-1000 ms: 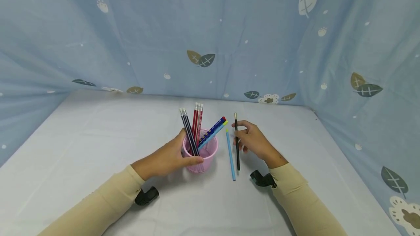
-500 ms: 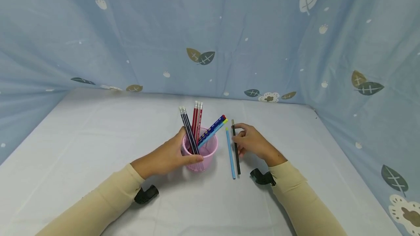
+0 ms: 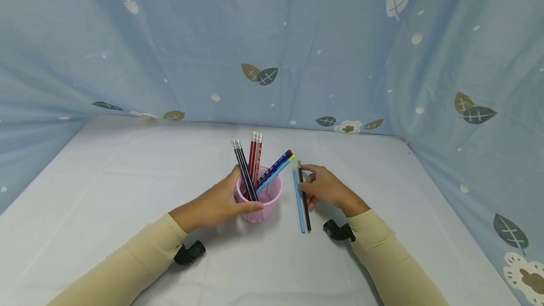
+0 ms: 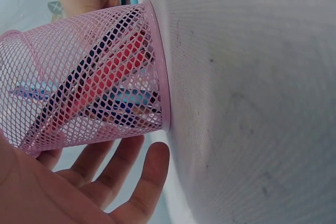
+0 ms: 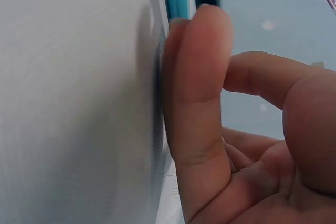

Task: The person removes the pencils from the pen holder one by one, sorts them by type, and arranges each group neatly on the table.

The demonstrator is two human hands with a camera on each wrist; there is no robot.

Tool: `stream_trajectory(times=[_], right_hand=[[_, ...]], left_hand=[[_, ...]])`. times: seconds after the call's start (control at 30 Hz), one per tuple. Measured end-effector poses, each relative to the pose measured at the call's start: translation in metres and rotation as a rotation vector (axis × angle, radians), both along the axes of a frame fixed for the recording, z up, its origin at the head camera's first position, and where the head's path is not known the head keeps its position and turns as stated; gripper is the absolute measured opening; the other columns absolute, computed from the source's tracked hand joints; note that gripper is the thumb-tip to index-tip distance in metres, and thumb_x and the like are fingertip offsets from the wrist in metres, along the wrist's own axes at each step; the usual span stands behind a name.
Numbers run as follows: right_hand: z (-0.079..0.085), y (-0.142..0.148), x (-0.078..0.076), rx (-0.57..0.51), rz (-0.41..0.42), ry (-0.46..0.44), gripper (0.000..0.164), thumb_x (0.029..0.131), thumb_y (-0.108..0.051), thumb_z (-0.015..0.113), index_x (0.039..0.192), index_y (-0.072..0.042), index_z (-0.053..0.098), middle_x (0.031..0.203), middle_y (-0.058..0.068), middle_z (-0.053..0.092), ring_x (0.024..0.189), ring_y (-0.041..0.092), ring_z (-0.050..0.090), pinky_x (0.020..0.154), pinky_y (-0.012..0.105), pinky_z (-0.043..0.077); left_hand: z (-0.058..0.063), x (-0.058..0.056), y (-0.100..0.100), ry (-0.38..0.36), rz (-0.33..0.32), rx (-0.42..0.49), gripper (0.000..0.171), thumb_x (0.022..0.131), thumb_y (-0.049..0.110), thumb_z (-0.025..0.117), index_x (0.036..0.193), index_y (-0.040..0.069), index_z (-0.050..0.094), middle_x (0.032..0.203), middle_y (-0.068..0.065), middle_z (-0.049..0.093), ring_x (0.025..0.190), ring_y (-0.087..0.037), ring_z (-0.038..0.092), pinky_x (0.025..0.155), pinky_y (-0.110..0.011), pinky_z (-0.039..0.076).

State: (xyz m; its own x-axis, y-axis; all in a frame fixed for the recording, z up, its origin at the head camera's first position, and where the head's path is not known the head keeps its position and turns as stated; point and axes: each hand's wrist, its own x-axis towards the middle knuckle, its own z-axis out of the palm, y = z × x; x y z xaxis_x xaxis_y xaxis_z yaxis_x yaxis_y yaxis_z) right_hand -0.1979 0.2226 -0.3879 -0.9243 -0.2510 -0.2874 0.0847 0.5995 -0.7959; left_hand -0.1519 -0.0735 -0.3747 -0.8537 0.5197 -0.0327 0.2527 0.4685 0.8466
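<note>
My left hand [image 3: 216, 204] holds a pink mesh pencil cup [image 3: 270, 210] upright on the table, thumb over its near rim. In the left wrist view its fingers [image 4: 149, 171] lie along the mesh. Dark striped pencils [image 3: 243, 164], red pencils [image 3: 255, 152], a dark blue pencil [image 3: 274, 166] and a light blue pencil [image 3: 278, 170] lean in the cup. To the right, my right hand [image 3: 329, 188] pinches a black pencil [image 3: 307, 214] near its upper half. Close along its left side, another light blue pencil [image 3: 299, 207] lies on the table.
A white cloth [image 3: 263, 268] covers the table. Blue leaf-patterned curtains [image 3: 191, 51] hang behind it and along both sides. Dark wrist-camera mounts [image 3: 190, 253] stick out below each sleeve.
My right hand has brought the black pencil left and toward me, beside the light blue pencil. The left hand and the cup have stayed in place.
</note>
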Motion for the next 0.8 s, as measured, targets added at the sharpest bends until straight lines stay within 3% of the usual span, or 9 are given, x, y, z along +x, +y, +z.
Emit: stream_trajectory(times=[0.4, 0.57, 0.8], right_hand=[[-0.0008, -0.0024, 0.0022, 0.034, -0.002, 0.003, 0.067, 0.096, -0.013, 0.067, 0.154, -0.007, 0.034, 0.09, 0.013, 0.066, 0.054, 0.019, 0.066, 0.055, 0.035, 0.058], [0.0005, -0.0035, 0.0018, 0.047, -0.026, 0.007, 0.069, 0.093, -0.015, 0.07, 0.154, -0.012, 0.037, 0.089, 0.013, 0.067, 0.054, 0.02, 0.067, 0.055, 0.035, 0.058], [0.0002, -0.0048, 0.0024, 0.088, -0.028, 0.002, 0.07, 0.092, -0.018, 0.072, 0.153, -0.014, 0.038, 0.089, 0.011, 0.067, 0.053, 0.019, 0.067, 0.055, 0.033, 0.057]], left_hand=[[-0.0009, 0.0005, 0.0, -0.018, -0.003, 0.019, 0.087, 0.084, 0.052, 0.076, 0.147, 0.022, 0.025, 0.136, -0.003, 0.058, 0.118, -0.016, 0.058, 0.101, -0.044, 0.048], [0.0006, 0.0004, -0.0003, -0.016, 0.01, 0.018, 0.091, 0.082, 0.054, 0.077, 0.149, 0.027, 0.022, 0.139, 0.001, 0.056, 0.12, -0.014, 0.058, 0.103, -0.043, 0.047], [0.0011, 0.0005, 0.0, -0.013, 0.003, 0.005, 0.089, 0.083, 0.054, 0.076, 0.148, 0.022, 0.024, 0.137, -0.003, 0.058, 0.12, -0.017, 0.058, 0.103, -0.046, 0.047]])
